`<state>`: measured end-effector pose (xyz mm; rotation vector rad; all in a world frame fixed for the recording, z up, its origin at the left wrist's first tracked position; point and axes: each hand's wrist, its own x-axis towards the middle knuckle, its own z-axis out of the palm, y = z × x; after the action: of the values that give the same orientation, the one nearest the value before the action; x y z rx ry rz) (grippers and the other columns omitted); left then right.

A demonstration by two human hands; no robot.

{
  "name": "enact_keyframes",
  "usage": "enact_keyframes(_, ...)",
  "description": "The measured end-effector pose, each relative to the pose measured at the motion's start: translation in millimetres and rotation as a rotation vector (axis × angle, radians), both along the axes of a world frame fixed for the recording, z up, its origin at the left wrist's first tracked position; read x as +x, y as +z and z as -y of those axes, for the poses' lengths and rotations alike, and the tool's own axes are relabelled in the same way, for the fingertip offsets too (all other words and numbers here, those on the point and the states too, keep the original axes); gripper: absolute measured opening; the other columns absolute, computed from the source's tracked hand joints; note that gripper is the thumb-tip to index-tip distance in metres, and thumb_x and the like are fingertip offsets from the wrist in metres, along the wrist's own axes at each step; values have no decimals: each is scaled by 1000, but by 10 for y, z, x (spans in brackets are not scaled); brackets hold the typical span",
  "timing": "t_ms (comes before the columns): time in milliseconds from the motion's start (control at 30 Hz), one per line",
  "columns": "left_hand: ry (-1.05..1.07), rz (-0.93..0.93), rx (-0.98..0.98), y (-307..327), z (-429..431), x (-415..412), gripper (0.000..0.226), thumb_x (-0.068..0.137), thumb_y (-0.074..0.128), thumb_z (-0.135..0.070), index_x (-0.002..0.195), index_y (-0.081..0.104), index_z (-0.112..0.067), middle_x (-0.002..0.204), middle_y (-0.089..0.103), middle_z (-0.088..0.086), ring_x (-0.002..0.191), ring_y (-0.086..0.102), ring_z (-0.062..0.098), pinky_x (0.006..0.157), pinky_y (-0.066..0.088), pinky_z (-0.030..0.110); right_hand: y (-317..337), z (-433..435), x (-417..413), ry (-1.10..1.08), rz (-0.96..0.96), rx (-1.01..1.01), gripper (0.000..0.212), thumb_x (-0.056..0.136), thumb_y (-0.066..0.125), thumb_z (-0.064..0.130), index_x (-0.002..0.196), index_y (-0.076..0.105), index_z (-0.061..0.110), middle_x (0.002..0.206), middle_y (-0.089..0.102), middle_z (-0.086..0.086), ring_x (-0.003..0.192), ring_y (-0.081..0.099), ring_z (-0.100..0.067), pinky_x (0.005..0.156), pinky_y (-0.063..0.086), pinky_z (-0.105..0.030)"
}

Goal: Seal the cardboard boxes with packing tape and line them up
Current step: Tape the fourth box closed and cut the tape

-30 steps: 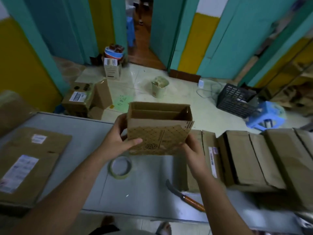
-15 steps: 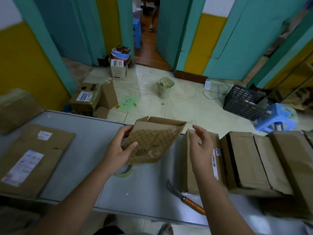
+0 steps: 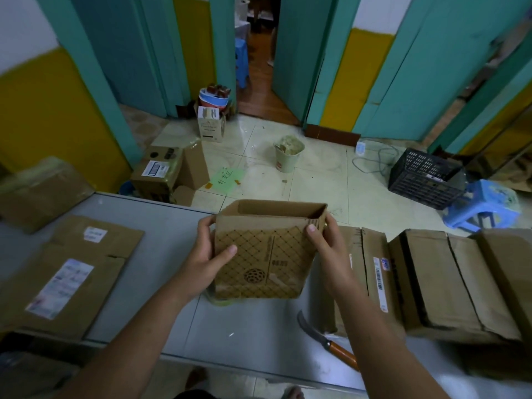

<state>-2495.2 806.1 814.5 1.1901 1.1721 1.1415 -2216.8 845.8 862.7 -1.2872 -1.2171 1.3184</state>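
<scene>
cardboard box gripped at both sides, open end up

1. position of the box. the box (image 3: 267,263) is upright above the grey table (image 3: 161,254), near its far edge and about midway along it. its top is open and the inside walls show. the near face carries a printed lattice pattern and a round dotted mark.

2. left hand. the left hand (image 3: 205,254) grasps the left side of the box. the thumb lies flat across the near face and the fingers curl round the left edge.

3. right hand. the right hand (image 3: 331,249) grasps the upper right corner. the thumb presses the near face just below the rim and the fingers wrap round the right side.

4. tape. the tape roll (image 3: 221,300) lies flat on the table under the lower left corner of the box, mostly hidden by it. whether the box touches the roll cannot be told.

5. other items on the table. a row of boxes (image 3: 431,283) stands side by side just to the right, the nearest close behind the right hand. a knife (image 3: 325,338) with an orange handle lies near the front edge, below the right forearm. flat cardboard (image 3: 72,269) with white labels lies at the left end.

6. floor beyond the table. a pale bin (image 3: 288,154), a black crate (image 3: 426,180) and a blue stool (image 3: 483,205) stand on the tiles.
</scene>
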Motion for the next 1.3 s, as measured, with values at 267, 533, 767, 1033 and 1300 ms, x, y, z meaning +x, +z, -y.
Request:
enact_keyframes(267,83,-76,146,175,22,173,62,99,64,-60,148,26,-56,138,63,-18,130,62,11,100,53,18,2,177,-101,-12,-41,25,77,90,58,67,160,36,42,160,46,8,147,45,-15,121,38,-55)
enact_keyframes(533,87,-97,121,158,71,243,74,99,56,-67,158,12,-66,160,39,-33,148,43,0,119,38,35,-92,352,-191,-185,-96,160,54,101,61,45,151,44,34,135,66,3,125,64,-23,102,54,-55)
enact_keyframes(767,79,-126,91,119,89,295,62,101,54,-64,155,24,-66,153,51,-26,142,50,2,113,46,26,-97,398,-136,-167,40,141,26,109,50,37,128,65,27,117,73,7,108,69,-10,85,58,-21)
enact_keyframes(1033,93,-140,44,141,75,298,36,99,53,-63,131,45,-77,133,64,-30,126,60,-7,95,47,5,-28,387,-148,-147,60,136,24,108,49,42,113,67,27,109,73,5,101,69,-12,79,57,-23)
enact_keyframes(1300,189,-119,37,283,65,353,34,97,46,-64,130,50,-73,128,63,-39,124,57,-15,94,45,3,-38,316,-246,-172,114,227,20,96,48,45,97,64,32,107,60,-6,98,59,-12,84,47,-18)
